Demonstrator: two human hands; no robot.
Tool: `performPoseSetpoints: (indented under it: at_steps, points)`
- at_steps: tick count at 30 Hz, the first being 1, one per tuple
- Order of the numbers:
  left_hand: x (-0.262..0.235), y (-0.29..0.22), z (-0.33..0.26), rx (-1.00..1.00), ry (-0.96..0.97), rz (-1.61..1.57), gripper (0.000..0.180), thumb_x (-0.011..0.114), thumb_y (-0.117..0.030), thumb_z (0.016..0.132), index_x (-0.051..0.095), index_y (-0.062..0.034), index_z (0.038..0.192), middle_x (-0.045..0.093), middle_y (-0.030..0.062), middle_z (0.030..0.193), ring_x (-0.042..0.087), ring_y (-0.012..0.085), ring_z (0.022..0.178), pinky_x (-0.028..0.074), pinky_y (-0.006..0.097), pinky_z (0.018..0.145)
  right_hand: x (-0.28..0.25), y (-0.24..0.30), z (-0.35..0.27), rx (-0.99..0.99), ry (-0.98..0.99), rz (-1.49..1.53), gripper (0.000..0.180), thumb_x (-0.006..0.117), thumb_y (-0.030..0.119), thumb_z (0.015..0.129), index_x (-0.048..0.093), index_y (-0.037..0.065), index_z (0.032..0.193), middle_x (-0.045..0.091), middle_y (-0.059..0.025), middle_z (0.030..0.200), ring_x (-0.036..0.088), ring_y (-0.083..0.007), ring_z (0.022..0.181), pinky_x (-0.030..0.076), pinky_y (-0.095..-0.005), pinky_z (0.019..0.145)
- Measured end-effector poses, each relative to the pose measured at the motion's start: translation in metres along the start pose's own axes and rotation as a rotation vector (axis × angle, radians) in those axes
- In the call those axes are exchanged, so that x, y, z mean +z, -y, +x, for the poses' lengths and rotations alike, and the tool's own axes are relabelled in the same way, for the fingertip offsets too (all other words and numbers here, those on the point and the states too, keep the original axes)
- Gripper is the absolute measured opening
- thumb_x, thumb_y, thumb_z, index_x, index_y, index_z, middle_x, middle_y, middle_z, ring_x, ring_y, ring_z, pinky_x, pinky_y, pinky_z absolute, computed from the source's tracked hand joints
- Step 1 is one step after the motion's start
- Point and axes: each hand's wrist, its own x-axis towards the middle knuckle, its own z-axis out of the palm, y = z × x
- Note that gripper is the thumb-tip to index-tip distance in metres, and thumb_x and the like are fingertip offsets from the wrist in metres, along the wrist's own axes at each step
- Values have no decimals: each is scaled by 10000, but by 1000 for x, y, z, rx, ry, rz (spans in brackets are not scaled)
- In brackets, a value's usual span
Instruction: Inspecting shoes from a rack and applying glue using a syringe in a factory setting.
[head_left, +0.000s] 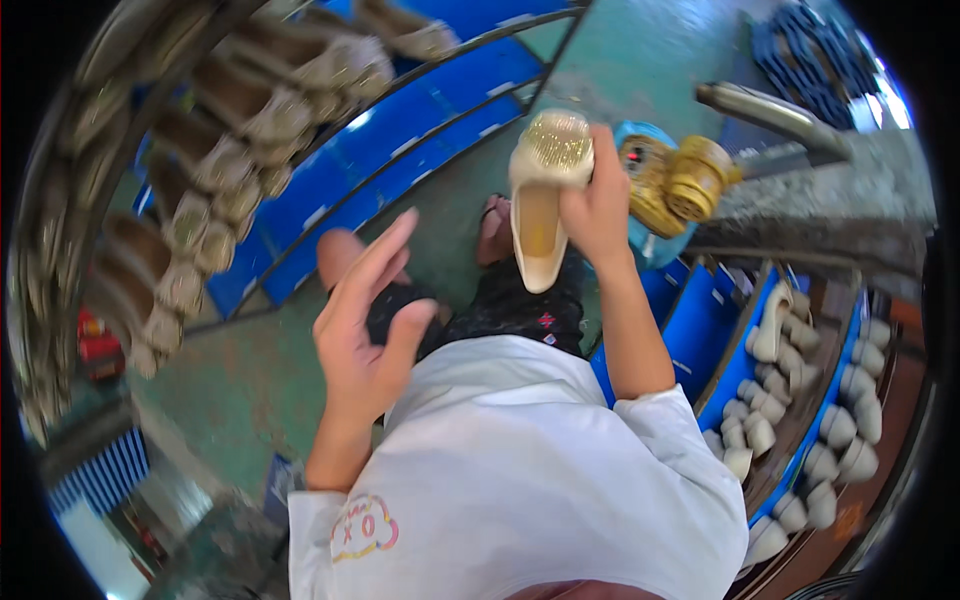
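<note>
White sleeves frame the lower centre. Left hand (365,325) hangs empty at centre left, fingers released and spread, palm turned inward. Right hand (598,205) is raised at upper centre, forearm extended upward in the frame, fingers grasping a cream glittered shoe (543,195) by its side, toe up. Risk, as judged: the side grip is narrow; the shoe could slip and drop to the green floor (250,370). Beyond it, a yellow machine head (675,185); racks of shoes (215,150) at upper left.

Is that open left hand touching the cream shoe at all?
Apart. The head view shows the left hand open and empty, with green floor between it and the cream shoe, which the right hand grips.
</note>
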Motion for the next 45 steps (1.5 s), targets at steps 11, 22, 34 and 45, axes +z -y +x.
performPoseSetpoints:
  at_steps: [11,22,34,45]
  points:
    - [6,32,-29,-299,90,-49,386,609,-201,1077,627,79,1342,712,201,1264,679,254,1198,521,381,1061,-69,-160,88,250,-591,-320,490,588,52,833,544,-12,1317,700,-304,1155,653,-507,1123,499,-521,979]
    - [9,31,-25,-309,165,-52,346,613,-173,1073,650,77,1309,730,188,1231,696,239,1164,530,370,1049,-66,-181,88,368,-643,-251,481,616,44,824,545,-43,1291,706,-308,1123,662,-499,1107,497,-526,979]
    - [16,32,-25,-295,131,-57,269,618,-99,1043,693,64,1244,763,175,1155,728,229,1098,551,339,983,-64,-186,80,301,-713,-242,471,623,43,814,579,-35,1277,720,-289,1091,677,-483,1073,512,-505,949]
    - [23,26,-6,-169,71,-37,296,667,-71,1012,674,53,1280,715,161,1261,698,219,1151,550,332,984,-23,-122,58,169,-467,126,283,598,1,882,678,-45,1149,755,-177,1021,722,-254,974,538,-363,886]
